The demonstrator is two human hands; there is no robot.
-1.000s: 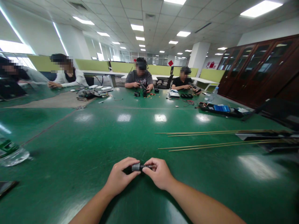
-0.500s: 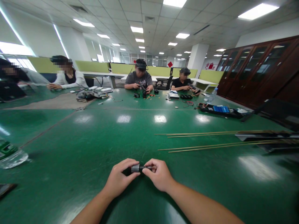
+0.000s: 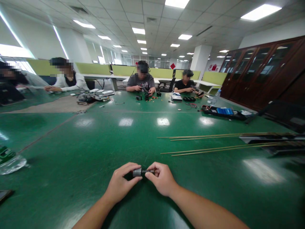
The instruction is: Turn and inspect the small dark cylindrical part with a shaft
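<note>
Low over the table in front of me, I hold a small grey and black cylindrical part [image 3: 137, 172] with a narrower, dark ridged shaft [image 3: 143, 171] on its right side. My left hand [image 3: 122, 183] curves around the grey, thicker end, thumb below and fingers above. My right hand [image 3: 162, 178] pinches the shaft end between thumb and fingers, which hide some of it. The part lies roughly level between both hands. Whether the cylinder and shaft are one piece or two, I cannot tell.
Long thin brass-coloured rods [image 3: 202, 137] lie to the right. At left are a clear bottle [image 3: 13, 163] on its side and a dark flat object's corner [image 3: 5, 194]. A black tray [image 3: 221, 112] and co-workers sit across the green table [image 3: 107, 136].
The grey cylinder has shifted very slightly left within my left hand, and more of the narrow shaft shows beside it. Both hands keep nearly the same place.
</note>
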